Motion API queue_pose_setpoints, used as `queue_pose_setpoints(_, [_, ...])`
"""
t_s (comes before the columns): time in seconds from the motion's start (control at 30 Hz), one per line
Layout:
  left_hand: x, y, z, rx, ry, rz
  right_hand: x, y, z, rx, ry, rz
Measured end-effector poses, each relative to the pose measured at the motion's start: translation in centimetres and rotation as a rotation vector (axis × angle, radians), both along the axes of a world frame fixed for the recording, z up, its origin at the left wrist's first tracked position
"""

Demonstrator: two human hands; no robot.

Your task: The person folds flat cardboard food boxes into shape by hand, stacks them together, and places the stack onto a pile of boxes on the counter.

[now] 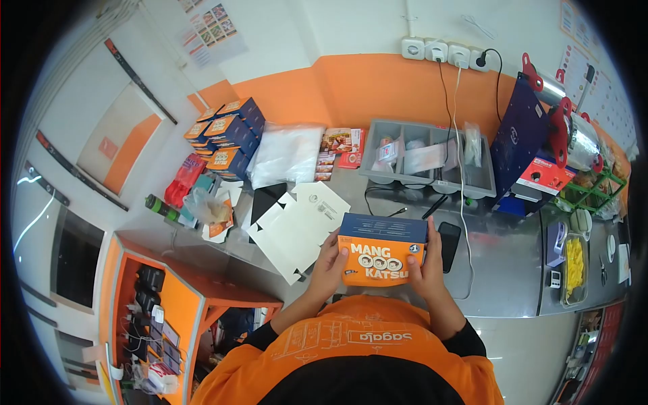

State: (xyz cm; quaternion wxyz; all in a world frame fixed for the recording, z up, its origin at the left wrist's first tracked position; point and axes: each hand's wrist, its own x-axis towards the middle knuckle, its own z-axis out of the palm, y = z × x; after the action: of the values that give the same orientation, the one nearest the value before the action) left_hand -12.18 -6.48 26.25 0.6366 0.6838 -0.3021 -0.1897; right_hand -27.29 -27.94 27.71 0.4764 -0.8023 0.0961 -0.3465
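Between my two hands is a folded food box [382, 251], with a dark blue top and an orange front printed "MANG KATSU". My left hand [329, 265] grips its left side, thumb on the front. The opposite side is held by my right hand [430, 266], its thumb also on the orange face. Just beyond the box lie flat unfolded cartons [297, 226], pale side up. A black phone [448, 244] rests on the steel counter right of my right hand.
Stacked finished boxes [228, 138] stand at the back left beside clear plastic bags [287, 152]. A grey divided tray [425, 177] sits at the back. A white cable [460, 169] hangs across the counter [499, 270]. At right is a container of yellow pieces [575, 268].
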Motion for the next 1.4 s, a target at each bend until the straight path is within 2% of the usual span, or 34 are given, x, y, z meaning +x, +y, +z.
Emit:
queue_pose_setpoints(0.13, [-0.5,0.2,-0.1,-0.041,0.377,-0.139,0.2,0.2,0.3,0.074,-0.013,-0.002])
queue_pose_setpoints(0.23, [-0.9,-0.2,0.3,-0.021,0.258,-0.126,0.5,0.2,-0.5,0.116,-0.015,0.0])
queue_pose_setpoints(0.33, [0.4,0.4,-1.8,0.2,0.068,-0.116,0.3,-0.2,-1.9,0.139,0.103,-0.002])
queue_pose_setpoints(0.4, [0.9,0.5,-2.3,0.297,0.096,-0.142,0.5,-0.4,-3.4,0.192,0.187,0.005])
queue_pose_setpoints(0.5, [1.5,0.0,-1.8,0.406,0.115,-0.189,0.9,-0.7,-5.6,0.637,0.26,0.133])
queue_pose_setpoints(0.53, [1.6,-0.3,-1.4,0.434,0.118,-0.207,1.1,-0.8,-6.3,0.655,0.293,0.134])
queue_pose_setpoints(0.63, [0.8,-0.9,-0.2,0.326,0.304,-0.209,1.2,-0.7,-6.8,0.659,0.4,0.125])
queue_pose_setpoints(0.73, [2.2,-0.8,-4.9,0.303,0.202,-0.215,1.0,-0.7,-6.7,0.605,0.489,0.103])
queue_pose_setpoints(0.8, [3.0,-0.7,-6.6,0.236,0.403,-0.212,1.0,-1.0,-7.6,0.625,0.518,0.108])
queue_pose_setpoints(0.87, [3.1,-0.7,-5.9,0.185,0.647,-0.227,1.1,-1.5,-10.2,0.754,0.441,0.163])
queue_pose_setpoints(0.93, [2.8,-0.6,-3.4,0.148,0.931,-0.26,1.2,-1.5,-10.2,0.892,0.379,0.223])
queue_pose_setpoints(1.03, [3.2,-0.3,-4.0,0.033,0.912,-0.365,0.8,-1.1,-8.6,1.07,0.339,0.293])
queue_pose_setpoints(1.1, [3.0,-0.4,-3.8,-0.011,0.861,-0.352,0.7,-0.9,-7.0,1.13,0.36,0.31])
queue_pose_setpoints(1.3, [2.9,-0.9,-5.3,-0.121,0.916,-0.248,1.2,-1.4,-8.6,0.678,0.442,0.2])
queue_pose_setpoints(1.4, [2.8,-1.0,-4.3,-0.128,0.884,-0.252,1.1,-1.4,-8.0,0.585,0.426,0.231])
